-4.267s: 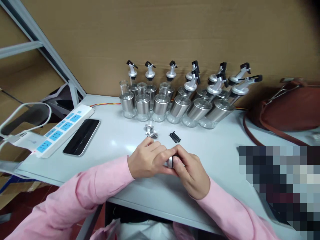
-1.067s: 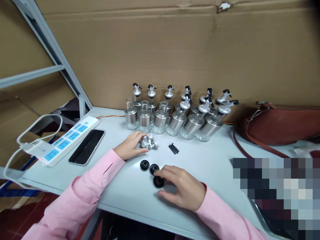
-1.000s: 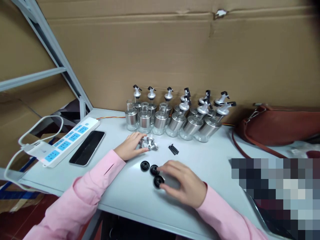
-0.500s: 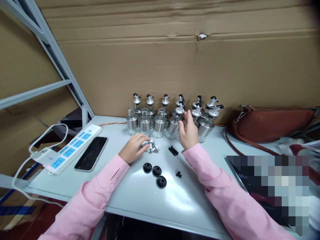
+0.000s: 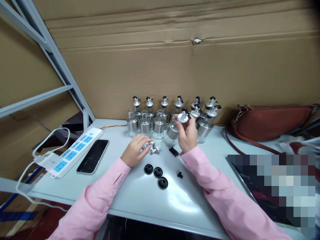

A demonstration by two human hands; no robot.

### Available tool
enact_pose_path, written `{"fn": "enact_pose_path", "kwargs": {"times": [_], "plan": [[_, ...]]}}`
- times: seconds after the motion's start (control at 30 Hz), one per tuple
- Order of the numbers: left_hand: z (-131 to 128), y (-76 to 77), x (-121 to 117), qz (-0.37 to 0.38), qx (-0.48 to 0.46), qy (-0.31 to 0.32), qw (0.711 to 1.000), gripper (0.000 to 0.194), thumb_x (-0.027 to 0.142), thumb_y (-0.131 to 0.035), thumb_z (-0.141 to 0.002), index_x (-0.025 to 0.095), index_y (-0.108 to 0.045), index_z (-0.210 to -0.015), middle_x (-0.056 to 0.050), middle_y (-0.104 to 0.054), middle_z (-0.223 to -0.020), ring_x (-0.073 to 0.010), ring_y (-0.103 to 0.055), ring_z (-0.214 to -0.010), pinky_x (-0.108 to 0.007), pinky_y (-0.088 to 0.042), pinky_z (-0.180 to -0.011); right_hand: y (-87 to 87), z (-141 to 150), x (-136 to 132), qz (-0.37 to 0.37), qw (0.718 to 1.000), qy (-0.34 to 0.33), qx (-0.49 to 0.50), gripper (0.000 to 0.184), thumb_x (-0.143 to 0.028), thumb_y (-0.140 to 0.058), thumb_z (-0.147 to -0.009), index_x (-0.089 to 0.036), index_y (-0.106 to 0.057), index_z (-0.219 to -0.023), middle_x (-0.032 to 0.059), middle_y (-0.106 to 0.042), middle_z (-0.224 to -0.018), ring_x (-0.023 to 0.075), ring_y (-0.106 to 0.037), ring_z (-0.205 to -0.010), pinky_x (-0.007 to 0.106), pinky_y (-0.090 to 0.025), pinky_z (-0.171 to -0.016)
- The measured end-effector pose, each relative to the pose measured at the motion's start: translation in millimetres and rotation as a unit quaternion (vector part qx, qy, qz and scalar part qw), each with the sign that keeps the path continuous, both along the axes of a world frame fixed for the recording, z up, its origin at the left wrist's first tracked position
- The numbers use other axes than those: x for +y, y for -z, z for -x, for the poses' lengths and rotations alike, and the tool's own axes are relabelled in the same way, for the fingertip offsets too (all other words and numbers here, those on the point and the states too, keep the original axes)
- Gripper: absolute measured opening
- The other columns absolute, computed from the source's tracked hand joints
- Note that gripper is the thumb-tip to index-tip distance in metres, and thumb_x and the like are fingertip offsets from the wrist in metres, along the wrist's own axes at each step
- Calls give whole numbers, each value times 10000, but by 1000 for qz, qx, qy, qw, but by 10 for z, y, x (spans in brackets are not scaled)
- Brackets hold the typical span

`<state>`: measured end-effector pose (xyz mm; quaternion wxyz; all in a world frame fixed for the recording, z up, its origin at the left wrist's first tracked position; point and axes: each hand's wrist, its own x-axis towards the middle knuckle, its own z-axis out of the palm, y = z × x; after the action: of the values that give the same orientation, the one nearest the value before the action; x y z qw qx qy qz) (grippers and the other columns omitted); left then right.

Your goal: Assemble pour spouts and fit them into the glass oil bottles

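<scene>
Pourer top [image 5: 182, 117] was found, in the head view, at the near row of bottles, right of centre, clamped between the thumb and fingers of the right hand [image 5: 189, 136]. Whether it was seated in the steel-sleeved bottle [image 5: 172, 132] just beside it could not be told. By the left hand [image 5: 135, 150], thumb and fingers apart, the silver parts [image 5: 153, 149] were touched. The step in hand was judged to be the handling of one top at its bottle; a steady pinch, clear of the neighbouring necks, was judged to be called for next.

Nine tops were counted, the held one included, and three topless bottles [image 5: 145, 127] at the near row's left end. A full bottle count was prevented by the right hand. Three black discs [image 5: 163, 183] were counted on the table [image 5: 140, 196]; black strips [image 5: 174, 151] and small black pieces [image 5: 179, 175] were too bunched for counting.
</scene>
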<state>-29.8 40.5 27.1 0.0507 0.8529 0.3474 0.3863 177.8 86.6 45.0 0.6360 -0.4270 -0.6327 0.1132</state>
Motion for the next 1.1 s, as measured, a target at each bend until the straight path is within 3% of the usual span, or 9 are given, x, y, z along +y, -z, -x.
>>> {"fn": "enact_pose_path", "kwargs": {"times": [0.07,0.17,0.3,0.53,0.6,0.77,0.93,1.1], "plan": [[-25,-30,-21,-17,-32,1,999,175,213,-454,-880,163,-528,-1030,-75,-588,-932,-191,-515,-895,-362,-422,-813,-72,-96,-196,-22,999,-20,-38,351,-295,-466,-844,-170,-416,-1168,105,-630,-999,217,-612,-922,405,-469,-833],[-93,-85,-62,-34,-72,4,997,200,199,-460,-871,172,-502,-1065,-62,-587,-911,-185,-514,-883,-360,-425,-812,-148,-288,-442,-48,987,12,-156,319,-277,-492,-827,-185,-474,-1132,103,-629,-1036,230,-609,-917,378,-483,-788],[-225,-138,-131,-50,-109,10,993,289,214,-458,-868,189,-434,-1155,-61,-573,-949,-184,-506,-915,-362,-422,-837,-108,-478,-617,-69,965,5,-253,349,-261,-488,-829,-212,-452,-1172,86,-636,-1029,231,-616,-897,347,-490,-752],[-395,-158,-279,-87,-65,51,993,454,464,-404,-881,164,-379,-1221,-100,-567,-986,-210,-505,-934,-367,-417,-824,-31,-381,-756,-66,925,-103,-359,391,-260,-451,-845,-162,-403,-1221,117,-642,-994,236,-607,-845,368,-483,-712],[-411,-165,-309,-96,-45,48,993,454,493,-383,-880,149,-418,-1176,-103,-579,-965,-204,-512,-910,-353,-411,-807,-27,-318,-793,-75,915,-120,-379,404,-239,-451,-846,-141,-387,-1233,111,-649,-935,224,-599,-796,361,-479,-692],[-405,-177,-327,-101,-11,64,993,253,367,-381,-918,159,-516,-868,-28,-593,-706,-149,-503,-681,-292,-378,-654,37,-245,-818,-123,897,-136,-403,426,-218,-466,-844,-77,-374,-1235,101,-633,-806,210,-561,-712,355,-460,-676],[-407,-148,-310,-66,55,46,995,269,355,-386,-918,133,-533,-884,-41,-603,-709,-146,-481,-644,-273,-377,-612,70,-257,-787,-107,891,-124,-423,294,-249,-448,-853,-98,-475,-1104,107,-648,-818,209,-566,-709,348,-440,-674],[-411,-148,-321,-89,47,45,994,242,302,-383,-925,136,-541,-850,-29,-590,-655,-135,-469,-608,-270,-372,-604,42,-257,-836,-95,889,-125,-430,270,-305,-420,-870,-110,-522,-1027,95,-666,-813,197,-581,-684,364,-376,-702]]}}
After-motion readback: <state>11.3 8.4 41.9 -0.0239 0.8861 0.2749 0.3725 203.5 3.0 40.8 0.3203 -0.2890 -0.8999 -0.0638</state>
